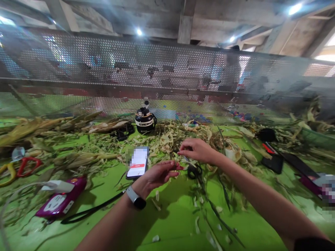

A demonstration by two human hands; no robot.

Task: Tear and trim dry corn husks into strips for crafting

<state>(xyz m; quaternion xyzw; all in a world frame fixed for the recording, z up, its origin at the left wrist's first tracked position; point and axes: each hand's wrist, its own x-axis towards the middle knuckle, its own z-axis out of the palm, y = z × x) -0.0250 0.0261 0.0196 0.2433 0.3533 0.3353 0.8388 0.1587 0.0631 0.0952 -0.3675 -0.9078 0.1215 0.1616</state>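
My left hand (161,175), with a pale-banded watch on its wrist, hovers over the green tabletop, thumb and fingertips pinched together. Just right of and above it, my right hand (196,150) is closed with curled fingers. The fingertips of both hands nearly meet; a thin greenish scrap of plant shows between them, too small to make out. Below my right hand lie black-handled scissors (194,171), partly hidden by leaves. A lit phone (138,162) rests left of my hands, and a long thin stem (218,214) lies to the right.
Dried leaves and husks (167,139) cover the table's back. A black bottle (144,120) stands against a perforated metal screen (167,78). At left are a purple power bank (62,200) with a cable and red-handled scissors (28,166); at right, a dark phone (273,163). People show dimly behind the screen.
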